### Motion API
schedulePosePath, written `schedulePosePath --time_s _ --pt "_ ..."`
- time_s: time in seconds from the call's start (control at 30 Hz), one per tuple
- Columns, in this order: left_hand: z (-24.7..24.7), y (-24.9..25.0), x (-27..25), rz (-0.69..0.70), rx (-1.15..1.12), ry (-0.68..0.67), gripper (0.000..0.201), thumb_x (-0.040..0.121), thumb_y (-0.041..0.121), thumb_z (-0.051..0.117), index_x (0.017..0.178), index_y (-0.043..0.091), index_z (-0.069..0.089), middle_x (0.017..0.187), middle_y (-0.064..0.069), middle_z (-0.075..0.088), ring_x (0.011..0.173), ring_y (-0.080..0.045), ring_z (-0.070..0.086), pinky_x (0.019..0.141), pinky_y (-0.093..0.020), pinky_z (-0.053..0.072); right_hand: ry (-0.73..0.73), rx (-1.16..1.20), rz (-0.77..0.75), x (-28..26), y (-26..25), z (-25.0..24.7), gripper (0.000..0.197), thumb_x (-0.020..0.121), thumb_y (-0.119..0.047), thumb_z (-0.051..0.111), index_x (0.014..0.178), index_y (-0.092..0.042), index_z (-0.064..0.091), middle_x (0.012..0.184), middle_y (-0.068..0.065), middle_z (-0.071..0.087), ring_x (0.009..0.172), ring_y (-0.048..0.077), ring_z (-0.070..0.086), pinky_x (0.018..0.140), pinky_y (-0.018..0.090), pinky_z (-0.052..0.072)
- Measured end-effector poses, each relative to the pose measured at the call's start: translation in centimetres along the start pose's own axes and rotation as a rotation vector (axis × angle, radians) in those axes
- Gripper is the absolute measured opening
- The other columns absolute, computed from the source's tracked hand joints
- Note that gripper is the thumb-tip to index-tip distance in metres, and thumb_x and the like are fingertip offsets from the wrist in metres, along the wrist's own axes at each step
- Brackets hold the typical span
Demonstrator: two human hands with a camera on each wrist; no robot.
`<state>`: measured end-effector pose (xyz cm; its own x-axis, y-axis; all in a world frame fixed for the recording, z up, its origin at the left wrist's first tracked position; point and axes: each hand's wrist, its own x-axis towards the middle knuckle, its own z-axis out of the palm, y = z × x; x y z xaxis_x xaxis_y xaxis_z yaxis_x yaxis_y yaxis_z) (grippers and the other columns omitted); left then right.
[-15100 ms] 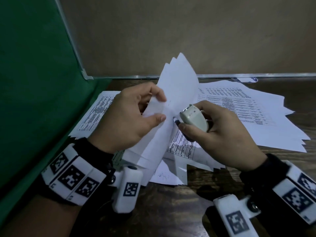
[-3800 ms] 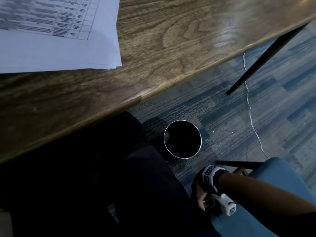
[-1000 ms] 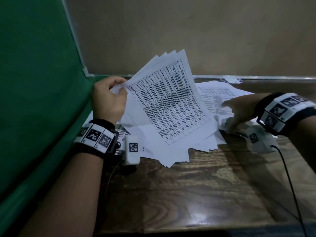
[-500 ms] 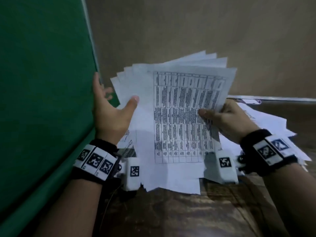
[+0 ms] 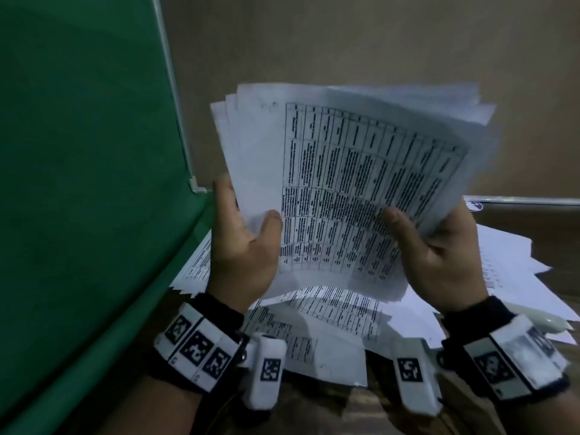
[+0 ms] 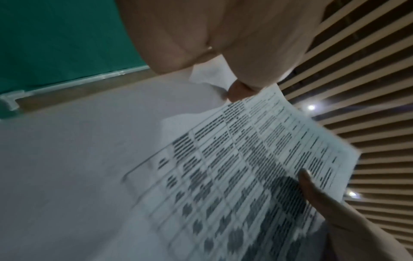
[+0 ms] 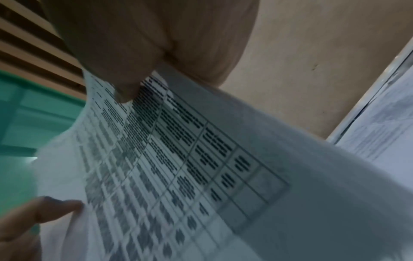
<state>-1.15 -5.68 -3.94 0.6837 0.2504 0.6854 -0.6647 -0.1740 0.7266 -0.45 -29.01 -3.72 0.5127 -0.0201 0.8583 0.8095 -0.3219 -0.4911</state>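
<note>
Wood-grain desk (image 5: 332, 412), dim light, green panel (image 5: 78, 183) standing along one side. Left hand (image 5: 241, 246) grips the sheaf of papers (image 5: 361, 171) at its lower edge on the side next to the green panel, thumb on the printed front, fingers behind. Right hand (image 5: 439, 255) grips the side away from the panel the same way. Sheaf held upright, clear of the desk, sheets unevenly fanned at the top. Loose sheets (image 5: 339, 312) lie spread beneath it, reaching the panel's foot. Beige wall (image 5: 345, 42) behind.

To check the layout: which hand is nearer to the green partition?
Left. The left hand grips the paper stack beside the green partition; the right hand grips its far side.
</note>
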Motion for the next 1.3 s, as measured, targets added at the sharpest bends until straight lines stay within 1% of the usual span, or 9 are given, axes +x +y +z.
schedulePosePath --time_s 0.1,0.27,0.63,0.8,0.87,0.93,1.07,1.17,1.3 --pt "-0.2 0.0 0.1 -0.083 0.019 -0.071 0.052 0.095 -0.007 0.059 0.131 0.027 0.042 0.110 0.023 0.070 0.102 -0.001 0.069 0.088 -0.021 0.055 -0.021 0.109 0.119 -0.1 0.0 -0.1 0.051 0.090 -0.018 0.071 0.131 0.000 0.047 0.119 0.004 0.067 0.108 0.009 0.069 0.086 0.022 0.058" --pt "-0.4 -0.6 0.1 -0.169 0.093 -0.138 0.051 0.098 0.012 0.063 0.143 0.022 0.043 0.132 0.012 0.066 0.125 -0.007 0.062 0.115 -0.043 0.045 -0.059 0.179 0.268 -0.7 0.9 0.0 0.057 0.085 -0.022 0.074 0.134 -0.005 0.050 0.118 -0.005 0.074 0.110 0.012 0.071 0.087 0.024 0.059" --pt "-0.7 -1.5 0.4 -0.240 0.142 -0.190 0.040 0.101 0.006 0.059 0.138 0.020 0.052 0.131 0.007 0.069 0.123 -0.010 0.065 0.113 -0.048 0.047 -0.114 0.082 0.433 -0.6 1.6 -0.6 0.027 0.089 -0.024 0.075 0.113 -0.013 0.070 0.102 0.000 0.079 0.092 0.020 0.076 0.081 0.038 0.064" --pt "-1.7 -2.6 1.2 -0.265 0.209 -0.154 0.036 0.100 0.003 0.062 0.124 0.030 0.057 0.116 0.015 0.070 0.110 -0.008 0.069 0.106 -0.047 0.053 -0.516 -0.795 0.668 1.4 1.5 -5.5 0.063 0.082 -0.066 0.070 0.121 -0.016 0.068 0.121 0.002 0.071 0.108 0.020 0.067 0.090 0.036 0.051" --pt "-1.8 -3.1 1.2 -0.283 0.233 -0.163 0.038 0.100 0.002 0.061 0.123 0.031 0.057 0.114 0.019 0.069 0.109 -0.007 0.068 0.107 -0.046 0.052 -0.754 -1.082 0.858 1.6 1.7 -7.4 0.065 0.084 -0.064 0.074 0.121 -0.011 0.067 0.126 0.007 0.067 0.115 0.025 0.061 0.094 0.035 0.048" --pt "-1.8 -3.4 1.2 -0.289 0.247 -0.180 0.039 0.099 0.001 0.060 0.126 0.030 0.057 0.114 0.019 0.068 0.110 -0.008 0.067 0.107 -0.046 0.052 -0.916 -1.150 1.004 1.2 2.5 -8.6 0.056 0.077 -0.061 0.082 0.100 -0.012 0.071 0.107 0.004 0.071 0.098 0.021 0.064 0.079 0.031 0.048" --pt "-1.9 -3.4 1.2 -0.297 0.234 -0.188 0.037 0.100 0.001 0.060 0.123 0.030 0.057 0.114 0.016 0.068 0.109 -0.007 0.067 0.105 -0.045 0.052 -1.037 -1.256 0.952 0.9 3.9 -9.1 0.025 0.090 -0.036 0.075 0.097 -0.012 0.074 0.098 0.004 0.072 0.081 0.018 0.062 0.055 0.022 0.040" --pt "-1.9 -3.4 1.2 -0.335 0.248 -0.188 0.039 0.100 0.003 0.061 0.124 0.033 0.057 0.116 0.012 0.070 0.110 -0.013 0.068 0.105 -0.050 0.053 -0.990 -1.269 0.937 0.7 4.2 -9.1 0.029 0.092 -0.041 0.071 0.100 -0.013 0.070 0.108 0.007 0.072 0.091 0.023 0.059 0.074 0.029 0.047" --pt "-1.8 -3.5 1.2 -0.340 0.241 -0.196 0.037 0.098 0.001 0.062 0.123 0.028 0.060 0.117 0.009 0.073 0.110 -0.015 0.071 0.103 -0.052 0.055 -0.569 -0.954 0.832 1.0 4.2 -8.7 0.048 0.094 -0.059 0.059 0.094 -0.010 0.061 0.086 0.009 0.070 0.084 0.026 0.066 0.073 0.035 0.049"
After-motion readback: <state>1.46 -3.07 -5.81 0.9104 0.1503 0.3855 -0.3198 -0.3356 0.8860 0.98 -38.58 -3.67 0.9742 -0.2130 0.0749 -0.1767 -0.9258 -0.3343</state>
